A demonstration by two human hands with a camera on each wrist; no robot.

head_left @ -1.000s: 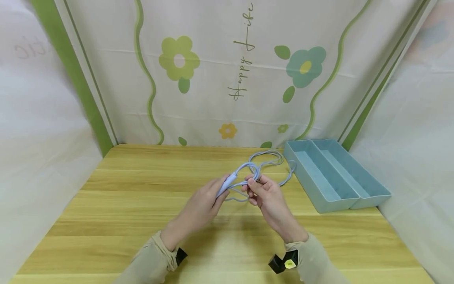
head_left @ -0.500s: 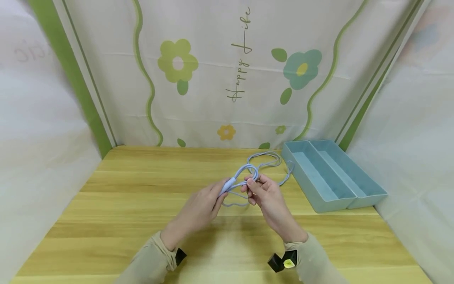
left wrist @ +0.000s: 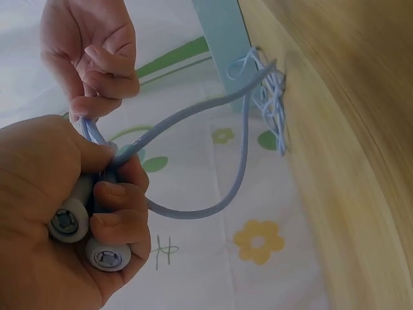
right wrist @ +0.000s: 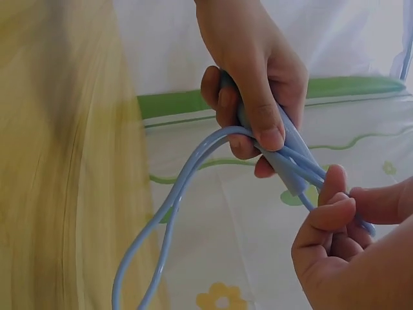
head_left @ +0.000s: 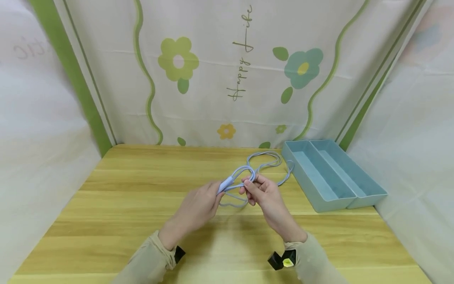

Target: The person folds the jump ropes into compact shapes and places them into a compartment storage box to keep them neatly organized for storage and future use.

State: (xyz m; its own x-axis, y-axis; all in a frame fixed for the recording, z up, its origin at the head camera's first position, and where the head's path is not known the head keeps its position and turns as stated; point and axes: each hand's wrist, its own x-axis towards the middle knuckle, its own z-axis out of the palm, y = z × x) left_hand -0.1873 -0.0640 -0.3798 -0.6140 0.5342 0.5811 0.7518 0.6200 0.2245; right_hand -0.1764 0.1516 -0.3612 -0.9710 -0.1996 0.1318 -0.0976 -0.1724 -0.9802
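Note:
A light blue jump rope is in both hands, above the table. My left hand (head_left: 198, 203) grips its two handles (left wrist: 108, 255) together, their ends showing side by side in the left wrist view. In the head view, one pale handle (head_left: 225, 185) sticks out past the fingers. My right hand (head_left: 267, 197) pinches the doubled cord (right wrist: 303, 166) with thumb and fingertips, just beyond the handles. Between the hands the cord bends into a small loop (head_left: 244, 169). The remaining rope (head_left: 267, 153) trails down and lies in loose loops by the blue trays.
Two long blue trays (head_left: 320, 204) stand side by side at the table's right. The wooden table (head_left: 142, 189) ends at a flower-printed cloth (head_left: 209, 98) at the back, with white cloth at both sides. Black wrist cameras (head_left: 276, 260) sit at the cuffs.
Both hands shift slightly left with the rope between them. The handle tilts a little, and the small loop near the right fingertips moves left. The trays stay where they were.

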